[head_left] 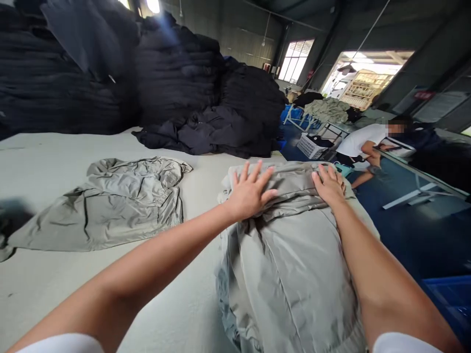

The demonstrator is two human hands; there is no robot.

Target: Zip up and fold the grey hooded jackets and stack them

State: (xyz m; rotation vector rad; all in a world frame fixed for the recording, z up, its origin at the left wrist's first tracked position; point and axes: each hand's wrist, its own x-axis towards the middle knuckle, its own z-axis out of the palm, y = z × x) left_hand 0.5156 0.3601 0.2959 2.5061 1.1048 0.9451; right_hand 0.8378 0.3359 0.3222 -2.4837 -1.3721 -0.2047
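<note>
A thick stack of grey-green garments (305,264) lies in front of me on the right part of the table. My left hand (248,191) rests on the stack's far left part, fingers spread over the folded cloth. On the far right part lies my right hand (329,185), palm down with its fingers stretched out. Neither hand grips the fabric. To the left, apart from the stack, a single crumpled grey-green garment (128,206) is laid on the pale table (184,279).
Tall piles of dark garments (176,73) stand along the table's far side, with a loose dark heap (206,130) before them. At right a person in a white shirt (364,139) bends at another table. A white crate (312,146) and blue bin (449,294) are on the floor.
</note>
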